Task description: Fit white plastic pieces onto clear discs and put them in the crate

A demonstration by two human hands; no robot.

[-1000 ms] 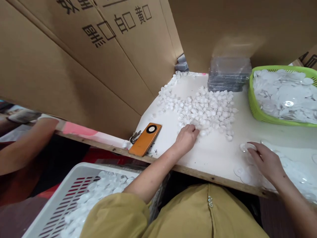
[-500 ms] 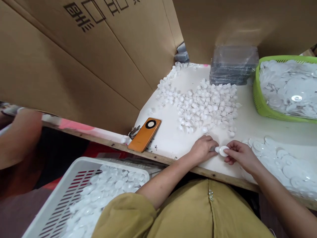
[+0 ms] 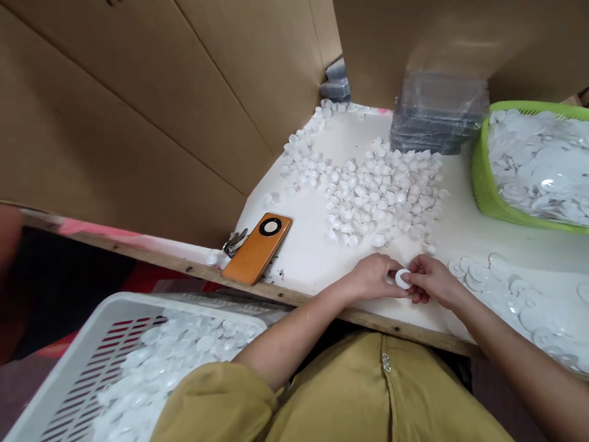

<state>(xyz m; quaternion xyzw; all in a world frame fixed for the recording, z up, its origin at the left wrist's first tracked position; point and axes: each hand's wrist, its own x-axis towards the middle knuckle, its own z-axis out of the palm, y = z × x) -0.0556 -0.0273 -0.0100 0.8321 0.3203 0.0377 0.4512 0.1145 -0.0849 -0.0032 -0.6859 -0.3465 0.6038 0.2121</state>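
A round white plastic disc (image 3: 402, 279) is held close to the table's front edge, where both hands meet. My right hand (image 3: 426, 281) pinches its right side between thumb and fingertips. From the left, my left hand (image 3: 375, 276) closes around the disc's other side, thumb below and fingers above. The small grey piece and white cap seen there earlier are hidden now. Beyond the hands lies a spread pile of small white plastic caps (image 3: 384, 190). Flat, clear-white discs (image 3: 529, 301) lie loosely to the right of my right hand.
A green basket (image 3: 481, 178) full of white discs stands at the right. Wrapped grey blocks (image 3: 439, 116) sit behind the caps. An orange phone (image 3: 257, 252) and keys (image 3: 234, 241) lie left. Cardboard (image 3: 151, 123) walls the table. A white basket (image 3: 124, 301) of white pieces stands below.
My right hand has moved left with the disc and now meets my left hand. The view has shifted slightly, and the other person's arm at the left has mostly gone out of sight.
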